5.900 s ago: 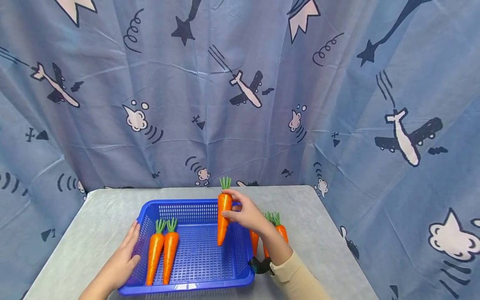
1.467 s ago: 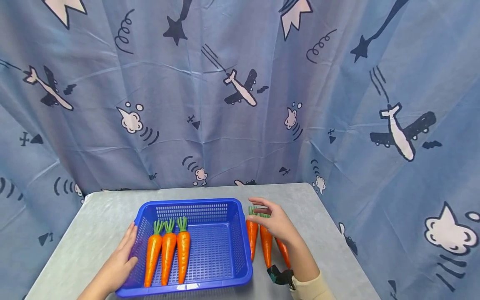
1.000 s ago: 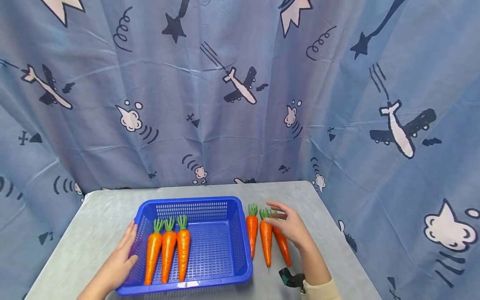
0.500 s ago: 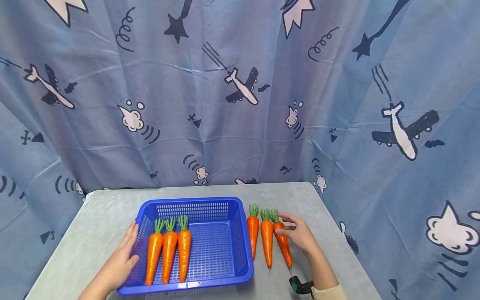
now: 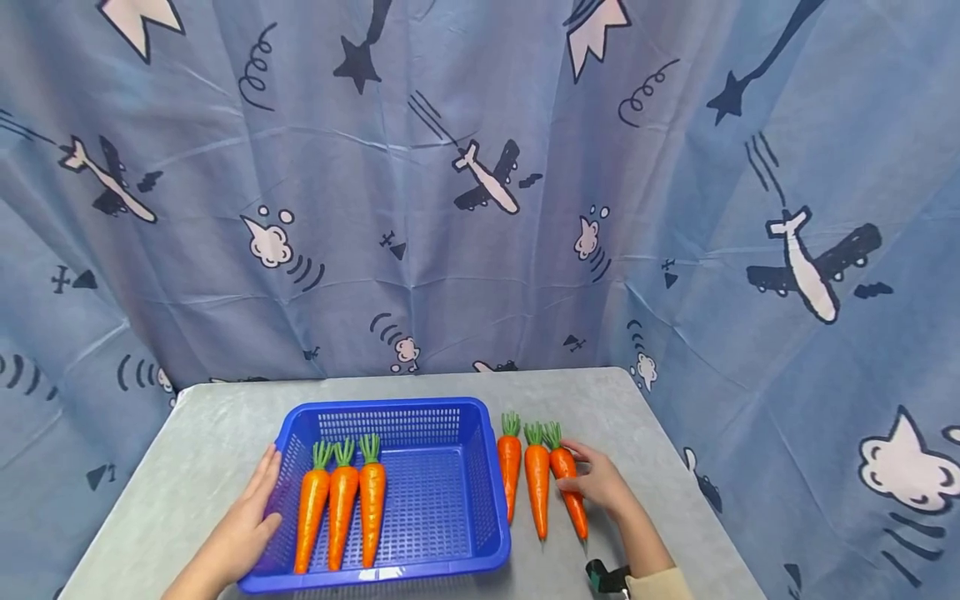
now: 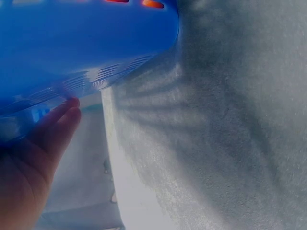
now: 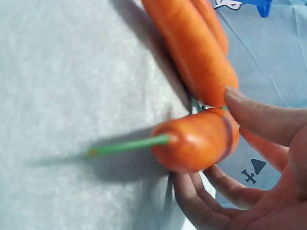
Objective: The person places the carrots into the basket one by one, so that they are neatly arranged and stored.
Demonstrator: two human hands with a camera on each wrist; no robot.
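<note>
A blue plastic basket (image 5: 427,500) with slotted walls holds three orange carrots (image 5: 342,517) side by side at its left. My left hand (image 5: 243,525) rests along the basket's left side, fingers straight; in the left wrist view its fingertips touch the underside of the rim. Three more carrots lie to the right of the basket. My right hand (image 5: 600,483) grips the rightmost carrot (image 5: 576,510) by its upper part. In the right wrist view the thumb is on one side of this carrot (image 7: 192,143) and the fingers curl under the other, with its thin green tip toward the camera.
The left loose carrot (image 5: 509,467) lies close beside the basket's right wall, the middle one (image 5: 537,487) right next to the gripped carrot. A grey-white table (image 5: 637,433) carries everything. A blue patterned curtain (image 5: 345,250) hangs behind and around it.
The carrot earlier in my right hand now lies third in the basket. My right hand has moved right, past two carrots, and come down onto the rightmost one. My left hand has stayed in place.
</note>
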